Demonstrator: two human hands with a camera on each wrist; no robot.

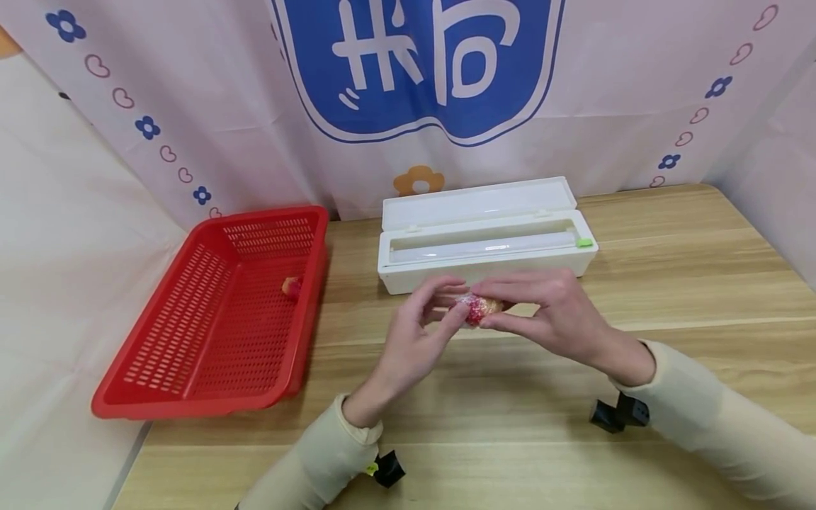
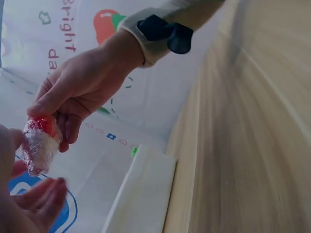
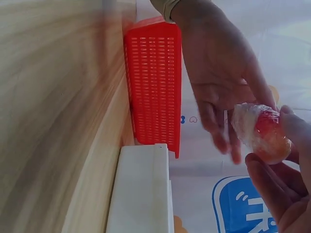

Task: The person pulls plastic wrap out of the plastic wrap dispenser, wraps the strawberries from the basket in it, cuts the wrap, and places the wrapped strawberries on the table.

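wrapped fruit (image 1: 481,312) (prob) is up over the tabletop (image 1: 510,453) rn, right grip (image 1: 563,316) pinched on one end, left grip (image 1: 411,347) loosely spread against it, so imo it could slip n drop if that pinch eases, bc the plastic wrap (image 2: 40,149) looks slick

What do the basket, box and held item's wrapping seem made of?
Red basket: likely plastic, slightly glossy, with moulded slots. White box: probably smooth hard plastic, given its crisp edges. Wrapping: seemingly clear plastic film, crinkled with bright glints.
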